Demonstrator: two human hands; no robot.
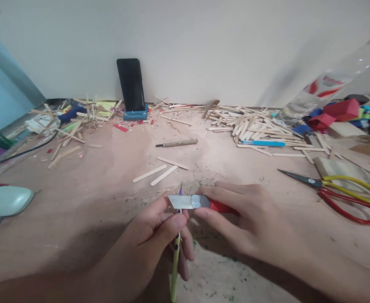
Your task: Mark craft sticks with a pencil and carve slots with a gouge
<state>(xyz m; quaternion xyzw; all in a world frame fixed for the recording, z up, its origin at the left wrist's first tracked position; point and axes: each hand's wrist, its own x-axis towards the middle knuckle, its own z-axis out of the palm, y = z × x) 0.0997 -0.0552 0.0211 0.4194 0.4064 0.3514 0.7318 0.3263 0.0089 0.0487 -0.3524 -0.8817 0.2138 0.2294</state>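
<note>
Clamps the left grip point(158, 231) around a yellow-green pencil point(174, 261) with purple spots, thumb on top and fingers curled beneath, purple tip pointing away over the surface point(109, 176). Closes the right grip point(254, 219) on the red handle of a craft knife point(202, 203), laying the broad metal blade crosswise over the pencil just below the tip, with the cutting end toward the left. Works above green shavings point(204, 184) sprinkled on the surface.

Has three loose wooden sticks point(149, 173) just beyond the hands, and past them a slim tool with a wooden handle point(180, 143). Faces a dark phone point(131, 86) propped upright in a blue stand point(136, 114) near the wall point(188, 50), with a jumble of sticks and scraps point(74, 126) to its left.

Keeps to the right a heap of wooden sticks point(251, 126) with a bright blue implement point(263, 143) along its near edge, a tilted clear plastic bottle point(323, 88) behind, and scissors point(320, 183) with one yellow and one red handle, blades angled inward. Leaves a pale rounded object point(8, 201) at the far left of the surface.
</note>
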